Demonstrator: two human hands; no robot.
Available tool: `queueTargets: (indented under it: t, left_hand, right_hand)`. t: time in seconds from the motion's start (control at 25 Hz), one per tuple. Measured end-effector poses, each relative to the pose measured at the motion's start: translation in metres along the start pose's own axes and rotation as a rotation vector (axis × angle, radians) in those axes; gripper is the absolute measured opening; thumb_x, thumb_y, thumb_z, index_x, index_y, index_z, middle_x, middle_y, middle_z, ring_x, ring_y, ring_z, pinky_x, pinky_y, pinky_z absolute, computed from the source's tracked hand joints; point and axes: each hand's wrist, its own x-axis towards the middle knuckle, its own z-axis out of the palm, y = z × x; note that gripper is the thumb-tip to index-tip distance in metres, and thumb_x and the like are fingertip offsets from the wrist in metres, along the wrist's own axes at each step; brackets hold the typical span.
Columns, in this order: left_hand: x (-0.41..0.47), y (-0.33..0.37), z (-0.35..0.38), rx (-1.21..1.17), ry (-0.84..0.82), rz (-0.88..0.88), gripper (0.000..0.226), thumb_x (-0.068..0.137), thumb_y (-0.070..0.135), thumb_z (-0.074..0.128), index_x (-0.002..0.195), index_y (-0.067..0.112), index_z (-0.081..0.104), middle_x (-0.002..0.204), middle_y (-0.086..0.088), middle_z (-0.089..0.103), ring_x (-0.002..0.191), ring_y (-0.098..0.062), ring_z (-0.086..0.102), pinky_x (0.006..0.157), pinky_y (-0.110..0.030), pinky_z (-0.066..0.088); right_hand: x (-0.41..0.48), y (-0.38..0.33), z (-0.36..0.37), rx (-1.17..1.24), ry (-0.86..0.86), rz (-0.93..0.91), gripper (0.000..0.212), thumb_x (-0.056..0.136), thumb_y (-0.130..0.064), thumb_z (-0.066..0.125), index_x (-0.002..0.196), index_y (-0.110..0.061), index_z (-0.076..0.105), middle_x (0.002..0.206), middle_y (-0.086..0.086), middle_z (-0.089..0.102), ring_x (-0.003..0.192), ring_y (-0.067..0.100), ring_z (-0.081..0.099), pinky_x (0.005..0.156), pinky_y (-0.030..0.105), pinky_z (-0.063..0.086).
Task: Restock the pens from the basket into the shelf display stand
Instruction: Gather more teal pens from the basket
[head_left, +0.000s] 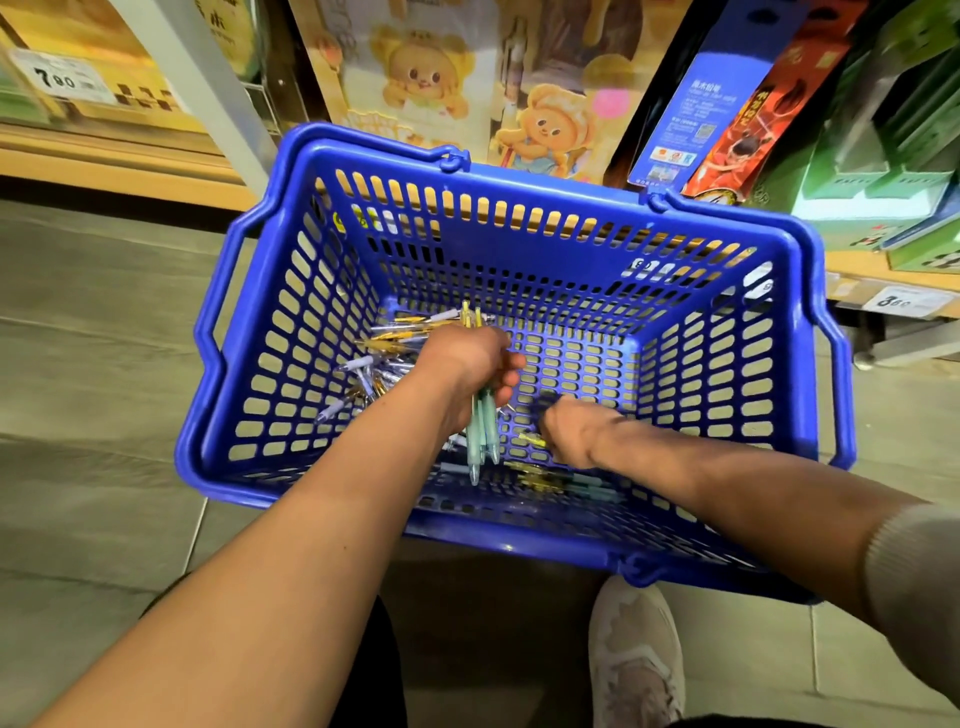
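The bundle of pens (483, 434) is sitting in the left hand (470, 364), fingers curling tight around it, long axis running from far wall to near wall of the blue basket (545, 189). The right hand (566, 431) is reaching down beside it, fingers curled; whether it is gripping anything, I cannot tell.

The left hand (467, 364) is reaching down into the blue basket (519, 244) and gripping a bundle of pens (483, 426), pale green barrels hanging below its fingers and yellow ends sticking out above it. Just beside it, the right hand (569, 431) is curling over a yellow pen (534, 440); its blurred fingers are hiding any grip. Loose pens (374, 371) are lying left of the left hand.
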Motion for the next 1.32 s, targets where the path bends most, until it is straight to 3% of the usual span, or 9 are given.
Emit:
queueTargets:
  t: [0.2,0.32,0.52,0.6,0.68,0.8,1.04,1.24,1.32]
  left_hand:
    - [0.001,-0.001,0.001,0.065,0.051,-0.009,0.021,0.107,0.015,0.046,0.120,0.008,0.060,0.106,-0.012,0.071,0.084,-0.024,0.068,0.067,-0.040,0.058]
    - [0.000,-0.004,0.004,0.082,-0.016,-0.015,0.015,0.107,0.017,0.047,0.110,0.011,0.060,0.099,-0.011,0.068,0.077,-0.026,0.068,0.070,-0.044,0.058]
    - [0.000,-0.007,0.007,0.114,-0.038,0.031,0.041,0.107,0.028,0.050,0.140,0.003,0.049,0.125,-0.021,0.067,0.096,-0.033,0.072,0.078,-0.047,0.061]
    - [0.003,-0.007,0.005,0.167,-0.001,0.046,0.043,0.108,0.027,0.048,0.145,0.007,0.045,0.115,-0.017,0.070,0.083,-0.027,0.073,0.072,-0.040,0.060]
    - [0.004,-0.006,0.002,0.179,0.035,0.063,0.035,0.109,0.024,0.045,0.140,0.008,0.047,0.094,-0.010,0.070,0.067,-0.022,0.068,0.062,-0.036,0.053]
    - [0.008,-0.005,-0.002,0.176,0.057,0.079,0.029,0.109,0.021,0.043,0.134,0.008,0.048,0.085,-0.006,0.064,0.063,-0.018,0.059,0.060,-0.035,0.048]
    - [0.005,-0.005,-0.005,0.134,0.040,0.120,0.011,0.104,0.015,0.053,0.095,0.008,0.052,0.058,-0.003,0.054,0.047,-0.017,0.049,0.054,-0.033,0.046]
    - [0.000,-0.001,-0.010,0.107,0.040,0.115,0.018,0.099,0.010,0.057,0.081,0.007,0.057,0.061,-0.004,0.051,0.049,-0.016,0.045,0.043,-0.027,0.042]
    - [-0.003,0.000,-0.011,0.092,0.027,0.106,0.017,0.099,0.010,0.055,0.082,0.007,0.059,0.063,-0.004,0.054,0.049,-0.014,0.045,0.040,-0.025,0.041]
  right_hand:
    - [-0.025,0.035,-0.047,0.730,0.175,-0.062,0.011,0.090,-0.028,0.070,0.093,-0.019,0.074,0.082,-0.003,0.075,0.080,0.013,0.072,0.075,0.024,0.056]
    - [-0.042,0.035,-0.070,1.313,0.099,-0.215,0.008,0.089,-0.021,0.075,0.093,-0.014,0.074,0.083,0.003,0.078,0.081,0.012,0.076,0.076,0.024,0.061]
    - [-0.042,0.022,-0.073,1.475,0.098,-0.363,0.010,0.090,-0.007,0.073,0.099,-0.012,0.075,0.093,0.011,0.078,0.094,0.022,0.076,0.084,0.025,0.060]
    - [-0.040,0.028,-0.070,1.550,0.020,-0.426,0.016,0.092,-0.004,0.069,0.104,-0.013,0.074,0.104,0.012,0.077,0.099,0.022,0.075,0.088,0.026,0.059]
    - [-0.032,0.035,-0.065,1.499,0.054,-0.329,0.013,0.093,-0.006,0.069,0.102,-0.013,0.074,0.102,0.010,0.078,0.094,0.018,0.075,0.086,0.027,0.060]
    - [-0.015,0.036,-0.044,1.087,0.105,-0.133,0.007,0.090,-0.017,0.074,0.097,-0.019,0.074,0.093,0.001,0.078,0.082,0.009,0.075,0.083,0.025,0.060]
    - [0.013,-0.001,0.006,0.334,0.076,-0.103,0.019,0.092,-0.032,0.069,0.108,-0.021,0.070,0.096,-0.003,0.067,0.095,0.020,0.066,0.082,0.028,0.053]
    - [0.018,-0.020,0.018,0.029,0.051,-0.147,0.016,0.090,0.001,0.060,0.099,-0.010,0.068,0.091,0.008,0.066,0.067,0.018,0.063,0.052,0.027,0.049]
    - [0.015,-0.021,0.015,-0.015,0.049,-0.145,0.017,0.090,0.003,0.060,0.098,-0.010,0.067,0.089,0.007,0.065,0.064,0.017,0.060,0.053,0.027,0.045]
